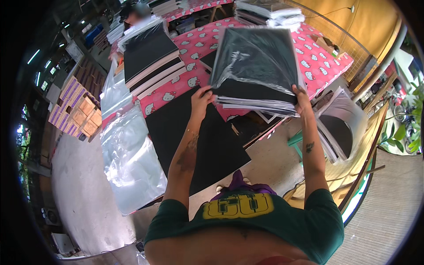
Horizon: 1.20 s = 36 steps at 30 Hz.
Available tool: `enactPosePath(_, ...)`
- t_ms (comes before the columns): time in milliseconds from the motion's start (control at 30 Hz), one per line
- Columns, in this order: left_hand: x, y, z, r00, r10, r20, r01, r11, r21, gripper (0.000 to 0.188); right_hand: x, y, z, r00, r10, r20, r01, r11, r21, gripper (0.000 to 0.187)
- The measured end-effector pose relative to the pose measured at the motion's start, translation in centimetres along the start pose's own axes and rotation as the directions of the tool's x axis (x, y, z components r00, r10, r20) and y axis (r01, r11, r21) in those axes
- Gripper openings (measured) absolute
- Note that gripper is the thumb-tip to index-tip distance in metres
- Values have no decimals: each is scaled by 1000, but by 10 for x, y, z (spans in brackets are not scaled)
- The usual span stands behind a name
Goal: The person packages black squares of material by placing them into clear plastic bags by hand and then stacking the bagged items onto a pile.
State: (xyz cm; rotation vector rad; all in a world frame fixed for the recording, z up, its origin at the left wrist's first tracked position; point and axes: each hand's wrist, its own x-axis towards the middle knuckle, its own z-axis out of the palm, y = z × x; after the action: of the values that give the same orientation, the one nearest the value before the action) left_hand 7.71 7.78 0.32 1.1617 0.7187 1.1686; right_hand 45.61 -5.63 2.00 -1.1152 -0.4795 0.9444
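A black board in a clear plastic sleeve (260, 53) lies over a stack of similar dark boards with pale edges (256, 102) on the table. My left hand (203, 100) is closed at the near left corner of the sleeved board. At its near right corner my right hand (302, 100) pinches the edge. Wrinkles and glare run across the plastic. Below my left forearm a large bare black board (198, 145) lies flat. Left of it, a pile of shiny clear plastic sleeves (130, 163) hangs over the table edge.
A pink cartoon-patterned cloth (194, 48) covers the table. Black boards stand stacked (150, 53) at far left, near another person (134, 20). More wrapped stacks (265, 13) sit at the back. A bent wrapped stack (338, 128) is at right; cardboard boxes (77, 106) stand left.
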Motion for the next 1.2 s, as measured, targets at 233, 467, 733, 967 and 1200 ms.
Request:
enactPosePath(233,36,-46,37,967,221,-124,-183,947,263,23,8,-14,-20,980,-171,-105,135,949,-286,56)
enactPosePath(467,-47,-3,-13,881,460,-109,-208,584,785,27,-12,34,-50,745,-644,174,289,76,-954,55)
enactPosePath(733,-253,93,-339,577,581,-574,674,58,736,52,-34,50,-46,732,-673,102,-52,-205,-977,63)
enactPosePath(967,-249,92,-336,761,292,-580,591,56,804,29,-135,146,156,894,-68,442,385,621,-683,36)
enactPosePath(1200,-234,130,-178,830,439,-344,114,471,875,37,-248,207,310,502,357,788,-584,812,4,31)
